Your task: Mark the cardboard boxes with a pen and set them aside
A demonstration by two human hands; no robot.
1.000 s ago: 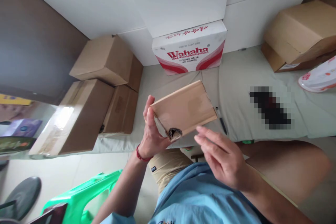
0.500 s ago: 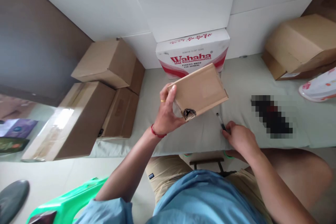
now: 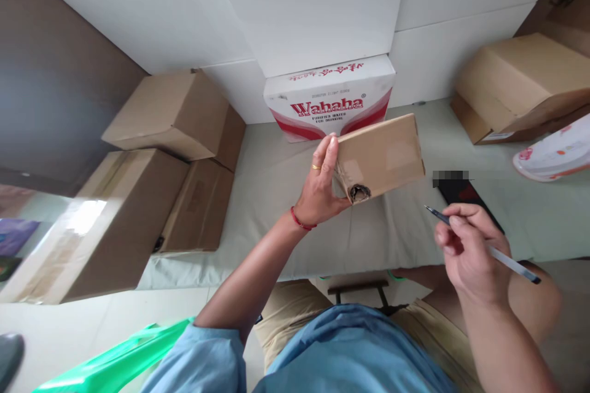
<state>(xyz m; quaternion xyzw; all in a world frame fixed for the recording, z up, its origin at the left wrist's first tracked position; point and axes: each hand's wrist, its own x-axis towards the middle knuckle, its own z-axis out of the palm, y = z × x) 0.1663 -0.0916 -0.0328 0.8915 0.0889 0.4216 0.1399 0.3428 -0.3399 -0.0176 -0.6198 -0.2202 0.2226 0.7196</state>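
My left hand [image 3: 322, 181] is closed on the left end of a small brown cardboard box [image 3: 385, 156], thumb below and fingers at the upper edge. A dark, ragged hole shows at the box's lower left corner. The box is held tilted above the cloth-covered surface, in front of the white and red Wahaha carton. In my right hand [image 3: 474, 249] is a pen [image 3: 514, 267], gripped as for writing. Its dark tip points up and left toward the box, apart from it. Beneath the right hand lies a flat black object [image 3: 477, 199], partly hidden and partly pixelated.
The Wahaha carton [image 3: 329, 101] stands against the white wall. Stacked cardboard boxes [image 3: 166, 116] fill the left side. Another cardboard box [image 3: 520, 86] and a white patterned cylinder [image 3: 553, 150] are at the right. A green plastic stool [image 3: 120, 359] is at lower left.
My left hand has carried the small box to the right. My right hand has moved right and turned, bringing the pen into a writing hold with its tip toward the box.
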